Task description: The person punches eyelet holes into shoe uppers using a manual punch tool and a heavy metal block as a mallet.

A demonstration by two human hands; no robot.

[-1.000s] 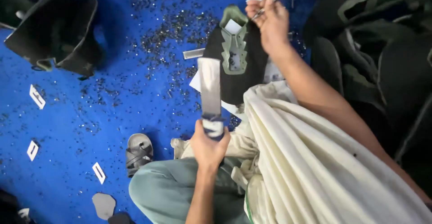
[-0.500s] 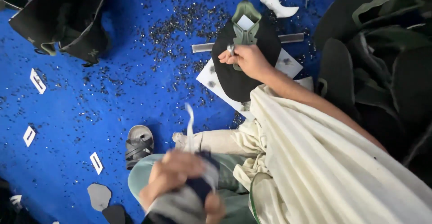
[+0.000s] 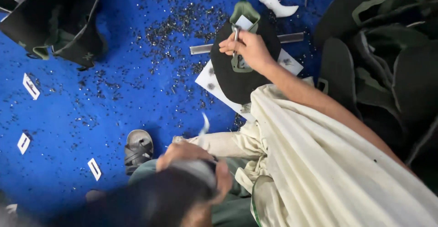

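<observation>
My right hand (image 3: 250, 49) rests on a dark oval cut piece with green trim (image 3: 237, 81) and pinches a thin silver tool (image 3: 236, 36) whose tip points down onto the trim. The piece lies on a white sheet (image 3: 212, 83) on the blue floor. My left hand (image 3: 182, 153) is close to my lap, curled round a blurred grey and dark object (image 3: 197, 171) that I cannot make out. A pale cloth (image 3: 319, 163) covers my right leg.
A metal ruler (image 3: 200, 49) lies under the piece, with a white scrap (image 3: 278, 6) beyond it. Dark cut pieces are piled at right (image 3: 378, 54) and top left (image 3: 59, 22). A sandal (image 3: 138, 147), small white tags (image 3: 31, 85) and dark specks dot the floor.
My right hand came down from above the piece onto its green trim with the silver tool. My left hand drew back from the piece to my lap, taking the grey object.
</observation>
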